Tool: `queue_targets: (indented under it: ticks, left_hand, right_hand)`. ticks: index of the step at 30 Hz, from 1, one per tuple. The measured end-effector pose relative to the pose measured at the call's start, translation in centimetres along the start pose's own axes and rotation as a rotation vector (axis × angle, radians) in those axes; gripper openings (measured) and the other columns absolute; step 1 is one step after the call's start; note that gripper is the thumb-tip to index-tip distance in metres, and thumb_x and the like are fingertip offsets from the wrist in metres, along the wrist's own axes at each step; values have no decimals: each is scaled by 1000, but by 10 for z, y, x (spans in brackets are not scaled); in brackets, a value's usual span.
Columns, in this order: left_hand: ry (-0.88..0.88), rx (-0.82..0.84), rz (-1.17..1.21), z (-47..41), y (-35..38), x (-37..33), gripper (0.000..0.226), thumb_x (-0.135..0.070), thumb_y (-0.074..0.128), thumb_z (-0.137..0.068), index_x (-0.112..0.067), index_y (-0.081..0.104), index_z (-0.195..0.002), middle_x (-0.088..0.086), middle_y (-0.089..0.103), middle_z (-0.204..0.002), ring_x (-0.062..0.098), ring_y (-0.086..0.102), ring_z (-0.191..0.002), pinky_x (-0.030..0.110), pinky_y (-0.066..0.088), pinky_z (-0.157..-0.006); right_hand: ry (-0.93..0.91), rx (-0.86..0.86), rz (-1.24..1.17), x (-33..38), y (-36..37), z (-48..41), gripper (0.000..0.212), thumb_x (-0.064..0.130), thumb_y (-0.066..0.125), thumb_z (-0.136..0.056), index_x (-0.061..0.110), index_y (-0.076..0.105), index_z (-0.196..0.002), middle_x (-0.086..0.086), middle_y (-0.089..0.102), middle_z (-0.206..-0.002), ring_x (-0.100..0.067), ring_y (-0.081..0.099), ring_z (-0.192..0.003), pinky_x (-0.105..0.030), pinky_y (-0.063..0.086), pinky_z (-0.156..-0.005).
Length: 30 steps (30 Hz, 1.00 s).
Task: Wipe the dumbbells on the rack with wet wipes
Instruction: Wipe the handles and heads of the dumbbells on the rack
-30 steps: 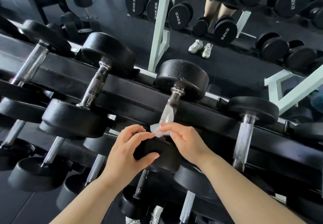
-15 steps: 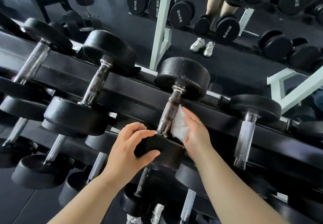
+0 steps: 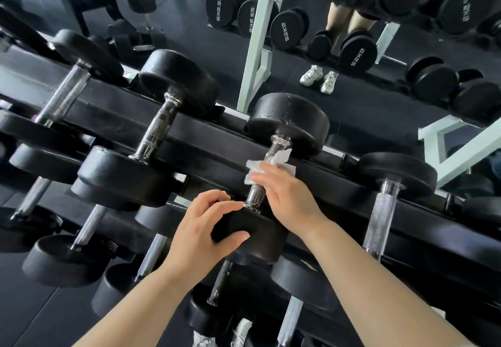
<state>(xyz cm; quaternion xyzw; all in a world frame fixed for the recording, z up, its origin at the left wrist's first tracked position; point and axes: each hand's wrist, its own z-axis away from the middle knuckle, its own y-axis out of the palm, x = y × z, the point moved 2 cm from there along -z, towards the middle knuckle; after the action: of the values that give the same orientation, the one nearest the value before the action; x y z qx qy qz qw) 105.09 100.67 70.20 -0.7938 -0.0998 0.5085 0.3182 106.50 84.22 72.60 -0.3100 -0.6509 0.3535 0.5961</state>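
Note:
A black dumbbell (image 3: 288, 123) with a chrome handle lies across the top tier of the black rack (image 3: 206, 146), in the middle of the view. My right hand (image 3: 287, 197) presses a white wet wipe (image 3: 268, 165) around the upper part of that handle, just below the far head. My left hand (image 3: 200, 230) grips the near head of the same dumbbell, thumb under its front edge, fingers on top. The lower handle shows bare chrome between my hands.
More black dumbbells sit on the rack: one to the left (image 3: 151, 135), one to the right (image 3: 385, 200), others on the lower tiers. A mirror behind shows a white-framed rack (image 3: 257, 48) and a person's legs and white sneakers (image 3: 320, 78).
My right hand has slid the wipe up the handle from the near end toward the far head. My left hand has stayed on the near head.

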Motion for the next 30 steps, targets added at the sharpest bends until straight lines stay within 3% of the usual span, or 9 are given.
queue_targets:
  ticks: [3, 5, 7, 10, 12, 14, 18, 22, 30]
  left_hand:
    - [-11, 16, -3, 1, -1, -3, 37, -45, 55, -70, -32, 51, -105, -14, 41, -109, -3, 41, -100, 15, 36, -81]
    - [-27, 20, 3, 1, -2, -6, 37, -46, 54, -70, -33, 51, -105, -16, 42, -108, -4, 41, -100, 14, 37, -81]
    - [-49, 31, 4, 2, -5, -9, 35, -47, 54, -70, -37, 52, -104, -21, 44, -105, -8, 41, -100, 12, 35, -80]
    - [-222, 12, 125, 3, -14, -20, 25, -37, 64, -78, -50, 51, -95, -29, 45, -105, -15, 45, -100, 11, 34, -84]
    - [-381, -37, 246, 5, -22, -25, 40, -21, 63, -84, -48, 41, -104, -29, 46, -109, -5, 47, -103, 10, 35, -87]
    - [-498, -63, 395, 6, -29, -26, 40, -24, 60, -83, -42, 40, -113, -22, 49, -115, 0, 46, -109, 10, 35, -90]
    - [-625, 41, 797, 6, -49, -23, 45, -51, 69, -70, -24, 62, -105, -5, 70, -103, 12, 62, -100, 25, 48, -89]
    - [-634, -9, 945, 1, -81, -7, 34, -35, 63, -62, -12, 66, -87, 5, 74, -79, 17, 69, -78, 23, 55, -65]
    - [-631, 28, 954, -32, -167, 64, 9, -5, 55, -85, -3, 63, -83, 8, 73, -77, 19, 70, -75, 23, 57, -65]
  right_hand:
    - [75, 235, -153, -1, -3, 10, 31, 9, 39, -96, 13, 62, -117, 6, 57, -125, -8, 45, -121, -8, 31, -100]
    - [246, 332, -394, 0, -6, 14, 25, 14, 45, -93, 19, 67, -105, 7, 63, -111, -8, 54, -109, -16, 41, -97]
    - [436, 244, -714, 0, -10, 18, 11, 20, 57, -83, 24, 67, -87, -3, 67, -102, -18, 61, -100, -31, 49, -90]
    - [557, -41, -1018, -4, -19, 22, 25, 13, 45, -91, 26, 65, -85, -10, 62, -110, -22, 59, -98, -28, 46, -77]
    - [556, -56, -1294, 5, -25, 24, 31, 14, 37, -96, 25, 65, -95, -10, 60, -116, -20, 59, -99, -27, 46, -75]
    - [546, 38, -1464, 25, -31, 25, 28, 20, 37, -96, 24, 64, -104, -10, 60, -118, -21, 60, -101, -28, 49, -75]
    - [518, 233, -1584, 72, -20, 23, 39, 32, 46, -87, 18, 55, -122, -12, 62, -119, -23, 63, -104, -31, 53, -78]
    - [427, 219, -1577, 108, 0, 5, 40, 24, 50, -86, 15, 54, -125, -14, 62, -120, -22, 63, -103, -27, 56, -78]
    - [568, 162, -1185, 159, 63, -53, 26, 12, 46, -93, 14, 57, -117, -12, 60, -119, -26, 57, -107, -34, 51, -84]
